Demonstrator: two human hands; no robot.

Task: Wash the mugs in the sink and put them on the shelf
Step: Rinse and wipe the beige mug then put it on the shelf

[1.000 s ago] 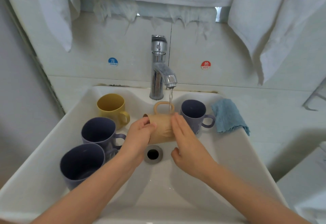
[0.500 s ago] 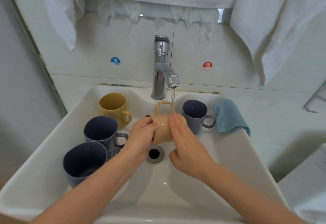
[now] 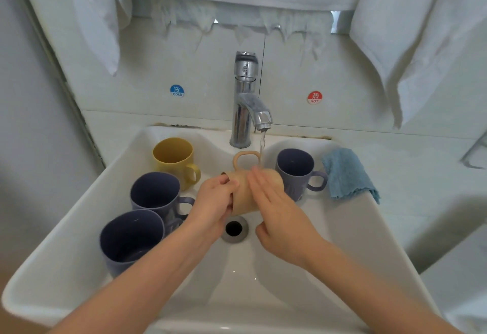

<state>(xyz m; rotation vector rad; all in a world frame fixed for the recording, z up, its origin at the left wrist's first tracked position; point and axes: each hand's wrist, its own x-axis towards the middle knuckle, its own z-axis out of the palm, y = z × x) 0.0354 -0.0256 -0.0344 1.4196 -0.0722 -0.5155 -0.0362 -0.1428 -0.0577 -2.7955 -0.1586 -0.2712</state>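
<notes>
A tan mug lies on its side over the drain, handle up, under the running water from the chrome tap. My left hand grips its rim end, fingers curled around the edge. My right hand lies flat on the mug's side with straight fingers. A yellow mug stands at the back left of the white sink. Two purple mugs stand on the left and one purple mug on the right.
A blue cloth lies on the sink's right rim. White towels hang above the tap. The open drain sits below the hands. Cold and hot stickers mark the tiled wall.
My right hand has slid along the tan mug's side while the left keeps its grip. The view has shifted slightly; water keeps running.
</notes>
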